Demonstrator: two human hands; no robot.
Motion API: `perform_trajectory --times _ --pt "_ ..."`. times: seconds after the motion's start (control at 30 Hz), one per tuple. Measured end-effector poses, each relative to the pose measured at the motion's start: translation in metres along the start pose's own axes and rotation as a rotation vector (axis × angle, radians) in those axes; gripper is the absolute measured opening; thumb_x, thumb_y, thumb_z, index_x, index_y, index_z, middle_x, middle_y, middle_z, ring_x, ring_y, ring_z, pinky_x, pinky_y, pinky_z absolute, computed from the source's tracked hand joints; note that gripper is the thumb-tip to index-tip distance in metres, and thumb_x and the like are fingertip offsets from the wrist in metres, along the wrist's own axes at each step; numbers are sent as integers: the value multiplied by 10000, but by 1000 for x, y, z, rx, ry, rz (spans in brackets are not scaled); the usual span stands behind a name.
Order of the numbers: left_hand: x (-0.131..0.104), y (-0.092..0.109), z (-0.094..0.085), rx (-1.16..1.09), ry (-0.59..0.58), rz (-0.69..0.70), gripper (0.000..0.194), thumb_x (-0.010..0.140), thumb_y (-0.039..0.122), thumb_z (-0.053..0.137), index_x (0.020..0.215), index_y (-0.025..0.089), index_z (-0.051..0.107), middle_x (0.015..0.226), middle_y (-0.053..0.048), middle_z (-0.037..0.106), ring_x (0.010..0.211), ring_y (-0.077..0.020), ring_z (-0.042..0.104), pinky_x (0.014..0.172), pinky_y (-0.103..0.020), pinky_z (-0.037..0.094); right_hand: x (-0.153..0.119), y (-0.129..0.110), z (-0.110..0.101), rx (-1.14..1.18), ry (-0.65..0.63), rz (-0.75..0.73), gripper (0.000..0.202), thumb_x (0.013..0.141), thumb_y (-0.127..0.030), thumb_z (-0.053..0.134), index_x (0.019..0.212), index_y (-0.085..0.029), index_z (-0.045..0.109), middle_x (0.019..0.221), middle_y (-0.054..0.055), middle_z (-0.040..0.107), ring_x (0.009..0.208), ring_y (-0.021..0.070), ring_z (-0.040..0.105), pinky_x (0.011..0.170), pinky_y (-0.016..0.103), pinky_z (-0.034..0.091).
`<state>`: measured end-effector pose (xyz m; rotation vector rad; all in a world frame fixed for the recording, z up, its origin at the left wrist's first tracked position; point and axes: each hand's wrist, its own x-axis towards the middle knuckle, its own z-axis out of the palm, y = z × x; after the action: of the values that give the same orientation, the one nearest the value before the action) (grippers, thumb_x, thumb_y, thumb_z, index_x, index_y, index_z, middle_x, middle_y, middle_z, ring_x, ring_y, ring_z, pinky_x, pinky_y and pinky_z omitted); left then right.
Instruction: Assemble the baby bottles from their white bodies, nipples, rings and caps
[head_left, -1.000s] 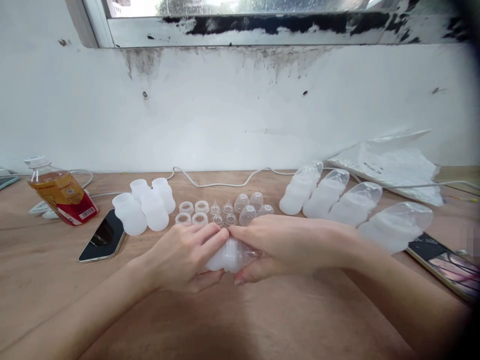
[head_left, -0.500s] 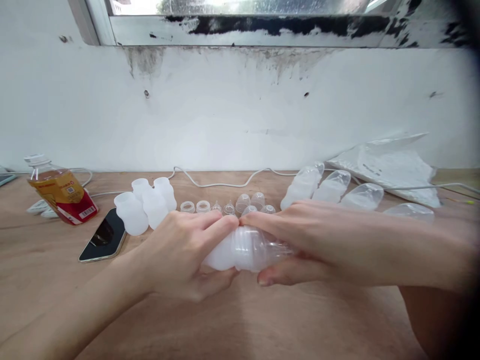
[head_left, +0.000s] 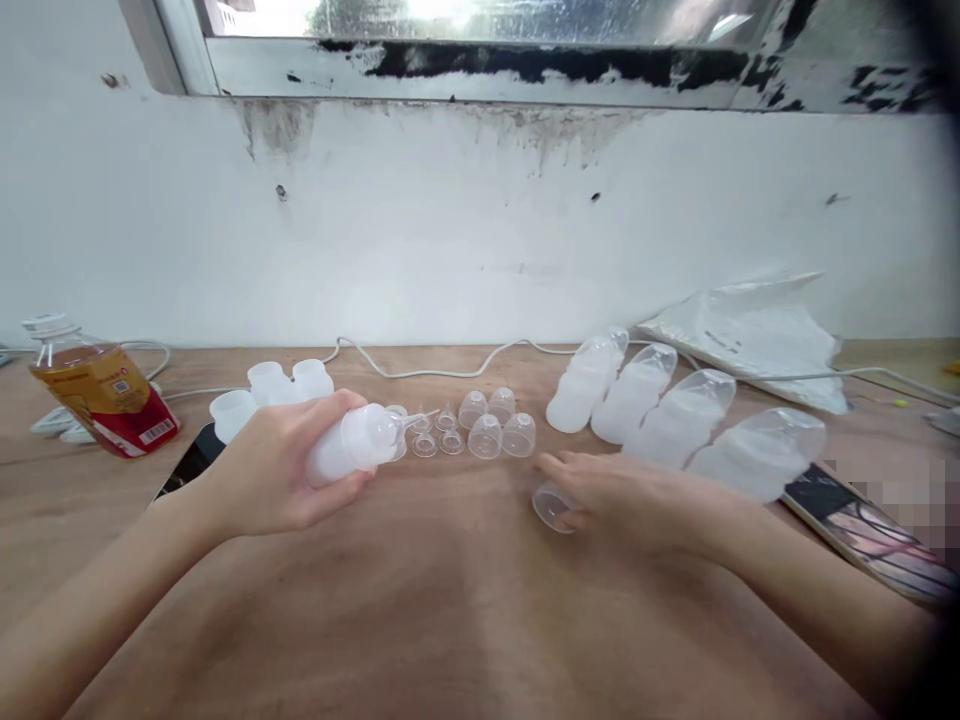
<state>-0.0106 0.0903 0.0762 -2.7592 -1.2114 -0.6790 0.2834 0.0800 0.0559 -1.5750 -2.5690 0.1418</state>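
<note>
My left hand (head_left: 270, 465) is wrapped round a frosted white feeding bottle (head_left: 345, 447), which lies tilted sideways. Its top, pointing right, carries a clear nipple with a thin pointed tip. Apart from it to the right, my right hand (head_left: 622, 495), slightly blurred, grips a clear dome cap (head_left: 553, 508) low over the table. Between the hands stand several clear dome caps (head_left: 485, 437) and several clear nipples (head_left: 424, 445). A ring is partly hidden behind the held bottle. Behind my left hand are open white bottle bodies (head_left: 267, 384).
Several capped bottles (head_left: 679, 415) lie in a slanting row beyond my right hand. A drink bottle (head_left: 112, 390) leans at the left, near a partly covered phone (head_left: 187, 465). At the back are a cable (head_left: 435, 374) and a plastic bag (head_left: 750, 330); another phone (head_left: 847, 530) lies right.
My hands were together on the bottle and have moved apart. The left hand carried the bottle left; the right hand went right with the clear cap. The view has shifted a little.
</note>
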Motion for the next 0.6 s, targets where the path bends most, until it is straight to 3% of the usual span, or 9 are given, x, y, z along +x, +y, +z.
perform_trajectory --times 0.17,0.37,0.6 --pt "-2 -1 -2 7 7 34 264 747 309 493 976 190 437 819 -9 587 610 -139 547 541 -251 405 14 -2 3 -218 -141 108 209 652 -212 565 852 -173 521 624 38 595 568 235 595 451 277 345" --pt "-2 1 -1 20 21 24 260 735 312 501 960 198 435 773 -2 592 583 -144 542 501 -248 384 23 -4 8 -302 -135 168 138 782 -235 471 891 -153 450 750 122 636 694 303 623 468 292 322" --pt "-3 0 2 16 17 62 290 720 291 513 979 198 419 765 6 597 565 -129 537 494 -234 388 31 2 15 -323 -141 236 236 793 -348 496 902 -145 446 717 117 634 674 311 622 470 301 343"
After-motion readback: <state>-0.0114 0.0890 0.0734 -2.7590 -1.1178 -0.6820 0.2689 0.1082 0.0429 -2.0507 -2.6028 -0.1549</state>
